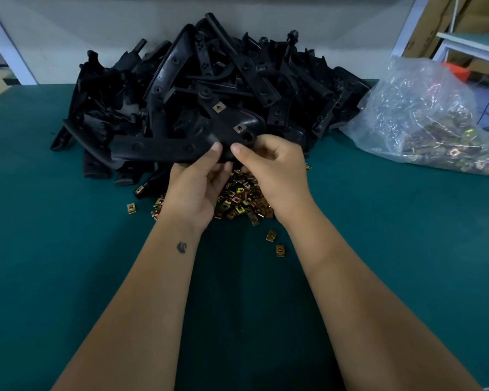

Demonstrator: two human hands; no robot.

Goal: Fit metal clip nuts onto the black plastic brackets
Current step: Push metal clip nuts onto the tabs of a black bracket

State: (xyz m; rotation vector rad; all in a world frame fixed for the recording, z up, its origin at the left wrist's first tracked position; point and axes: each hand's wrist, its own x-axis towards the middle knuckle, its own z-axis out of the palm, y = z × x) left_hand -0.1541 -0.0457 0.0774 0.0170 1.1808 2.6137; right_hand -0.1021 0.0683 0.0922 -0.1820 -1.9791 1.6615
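Black bracket [164, 149] pinched by both my left hand [194, 187] and right hand [274, 173] | 2 nuts seated | next: push clip square over hole, above nut pile [237, 198].

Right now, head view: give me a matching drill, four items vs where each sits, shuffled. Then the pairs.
Items:
1. held bracket
2. loose clip nut heap
3. clear plastic bag
4. bracket pile

Places:
A. far right of the green table
B. back of the table, against the wall
C. gripped by the left hand and right hand
D. on the table under the hands

Pairs: 1-C, 2-D, 3-A, 4-B
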